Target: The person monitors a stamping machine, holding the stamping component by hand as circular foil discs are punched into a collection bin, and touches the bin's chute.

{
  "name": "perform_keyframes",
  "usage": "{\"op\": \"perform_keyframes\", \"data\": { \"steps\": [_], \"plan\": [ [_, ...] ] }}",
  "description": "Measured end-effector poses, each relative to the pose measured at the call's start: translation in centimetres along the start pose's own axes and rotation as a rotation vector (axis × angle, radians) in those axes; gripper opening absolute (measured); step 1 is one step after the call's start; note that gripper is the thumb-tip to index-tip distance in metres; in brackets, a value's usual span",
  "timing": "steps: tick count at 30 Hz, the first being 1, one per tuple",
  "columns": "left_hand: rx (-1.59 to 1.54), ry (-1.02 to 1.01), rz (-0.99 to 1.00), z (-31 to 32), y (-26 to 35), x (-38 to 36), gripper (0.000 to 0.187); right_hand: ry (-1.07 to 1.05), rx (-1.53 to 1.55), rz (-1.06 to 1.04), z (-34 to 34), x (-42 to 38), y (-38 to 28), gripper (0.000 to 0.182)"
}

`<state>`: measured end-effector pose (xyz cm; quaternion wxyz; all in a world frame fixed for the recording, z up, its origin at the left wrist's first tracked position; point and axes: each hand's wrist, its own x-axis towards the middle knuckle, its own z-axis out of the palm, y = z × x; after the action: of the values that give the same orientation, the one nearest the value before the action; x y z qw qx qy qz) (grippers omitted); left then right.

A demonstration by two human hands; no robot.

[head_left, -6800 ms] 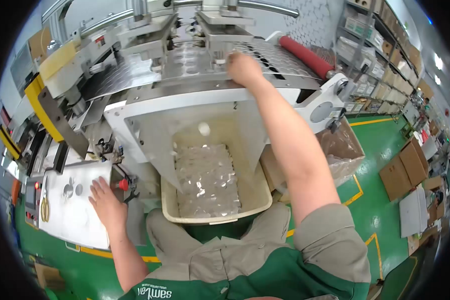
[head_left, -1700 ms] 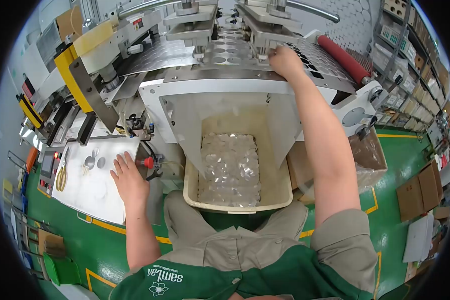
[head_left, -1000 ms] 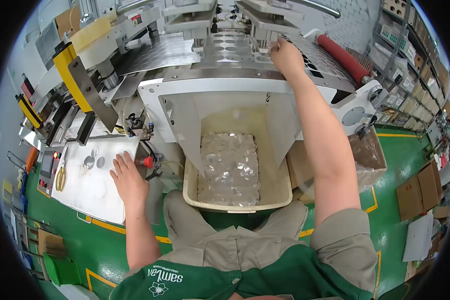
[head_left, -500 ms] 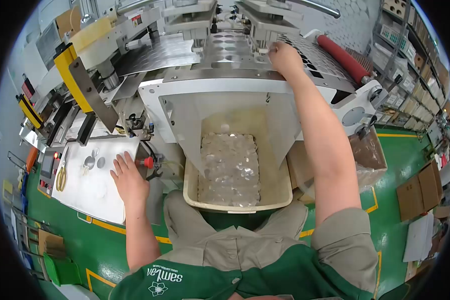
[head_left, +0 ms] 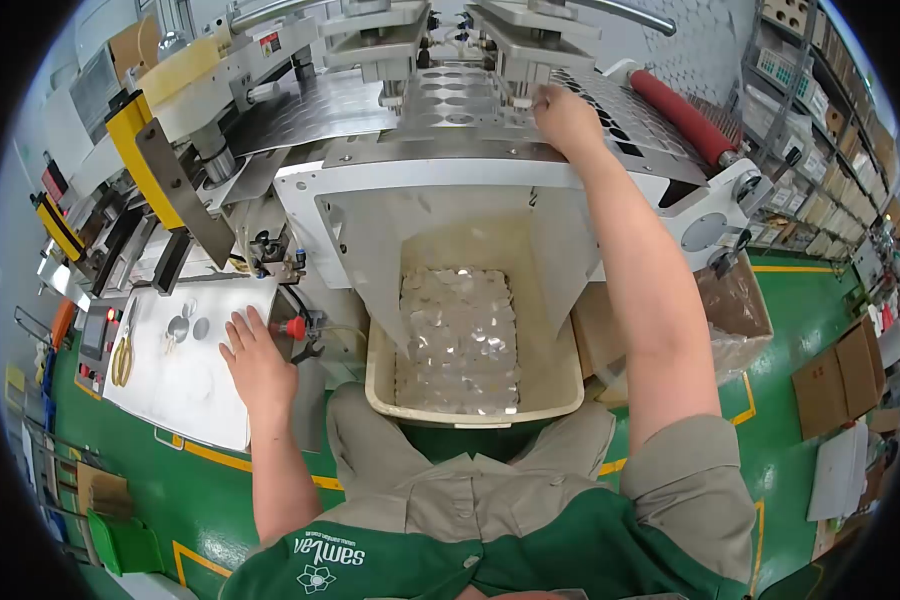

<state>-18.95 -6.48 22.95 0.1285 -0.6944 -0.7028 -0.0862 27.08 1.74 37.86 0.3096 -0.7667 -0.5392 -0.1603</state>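
Observation:
My left hand (head_left: 260, 365) lies with its fingers spread at the right edge of the white work surface (head_left: 180, 390), just left of a red button (head_left: 296, 327). My right hand (head_left: 568, 118) reaches to the machine bed, beside the right press head (head_left: 522, 72) and the perforated sheet (head_left: 635, 115). Its fingers are pressed together at the tips; whatever they hold, if anything, is too small to make out. Below the machine's front, a cream bin (head_left: 560, 370) holds many clear round discs (head_left: 460, 340).
Yellow-handled scissors (head_left: 122, 360) and small round discs (head_left: 178, 327) lie on the white surface. A red roller (head_left: 682, 118) is at the machine's right. A cardboard box with plastic lining (head_left: 735, 300) stands right of the bin. Shelves (head_left: 810, 110) line the far right.
The whole view has shifted very slightly. Light glints differently on the discs in the bin. Both hands stay in nearly the same places.

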Motion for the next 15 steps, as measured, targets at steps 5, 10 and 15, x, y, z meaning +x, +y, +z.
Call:
{"op": "perform_keyframes", "data": {
  "steps": [5, 10, 15],
  "plan": [
    [-0.006, 0.000, -0.009, 0.06, 0.05, 0.01, 0.083, 0.121, -0.004, -0.007, -0.16, -0.16, -0.34, 0.033],
    [0.001, -0.010, -0.011, -0.41, 0.25, -0.03, 0.080, 0.044, -0.031, 0.044, 0.06, 0.46, 0.07, 0.033],
    [0.003, 0.035, 0.019, 0.00, 0.01, -0.07, 0.075, 0.069, -0.074, -0.002, 0.05, 0.51, 0.17, 0.033]
  ]
}}
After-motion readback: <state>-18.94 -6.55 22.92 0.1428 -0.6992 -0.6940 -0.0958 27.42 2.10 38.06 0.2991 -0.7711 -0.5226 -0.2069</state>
